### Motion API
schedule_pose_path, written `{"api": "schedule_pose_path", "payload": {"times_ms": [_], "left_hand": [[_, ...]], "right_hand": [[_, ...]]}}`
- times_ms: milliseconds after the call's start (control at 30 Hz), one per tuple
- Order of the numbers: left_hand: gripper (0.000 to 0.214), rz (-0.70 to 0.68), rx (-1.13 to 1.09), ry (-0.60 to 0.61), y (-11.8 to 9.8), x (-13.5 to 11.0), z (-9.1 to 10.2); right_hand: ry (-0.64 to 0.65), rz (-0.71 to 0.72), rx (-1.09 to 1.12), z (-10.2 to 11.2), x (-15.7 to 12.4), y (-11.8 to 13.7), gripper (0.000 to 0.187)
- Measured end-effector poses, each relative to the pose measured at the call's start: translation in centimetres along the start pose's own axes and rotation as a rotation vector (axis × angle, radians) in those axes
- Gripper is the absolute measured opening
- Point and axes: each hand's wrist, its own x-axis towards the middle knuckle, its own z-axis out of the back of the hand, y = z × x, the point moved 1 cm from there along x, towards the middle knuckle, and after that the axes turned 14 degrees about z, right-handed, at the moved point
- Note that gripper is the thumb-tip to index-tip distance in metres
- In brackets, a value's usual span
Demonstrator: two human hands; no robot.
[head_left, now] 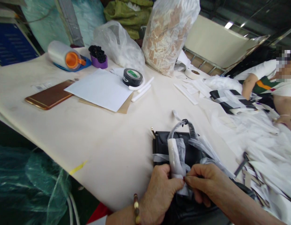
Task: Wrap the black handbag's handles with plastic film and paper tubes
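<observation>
A black handbag lies on the table in front of me, its top handle wound in clear film. Down the front of the bag runs a white wrapped roll with translucent wrapping beside it. My left hand, with a beaded bracelet at the wrist, is closed around the lower part of this roll, thumb across it. My right hand pinches the wrapping's edge right by the left thumb; the fingertips hide exactly what is between them. A gold zip pull sticks out at the bag's left corner.
White paper, black tape, a brown phone and a bottle lie farther back. A bag of scraps stands behind. Plastic wrapping covers the right side, where another person's arm reaches in.
</observation>
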Motion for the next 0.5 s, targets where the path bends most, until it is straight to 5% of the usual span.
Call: {"api": "schedule_pose_path", "payload": {"times_ms": [233, 400, 500], "left_hand": [[0.031, 0.044, -0.12, 0.015, -0.6, -0.1, -0.4], [0.032, 0.113, -0.141, 0.014, -0.3, 0.2, -0.1], [0.031, 0.144, -0.151, 0.029, -0.3, 0.2, 0.0]], "right_hand": [[0.113, 0.018, -0.056, 0.9, 0.4, 0.5, 0.016], [0.385, 0.229, 0.07, 2.4, 1.0, -1.1, 0.016], [0.419, 0.409, -0.087, 3.0, 1.5, -2.0, 0.01]]}}
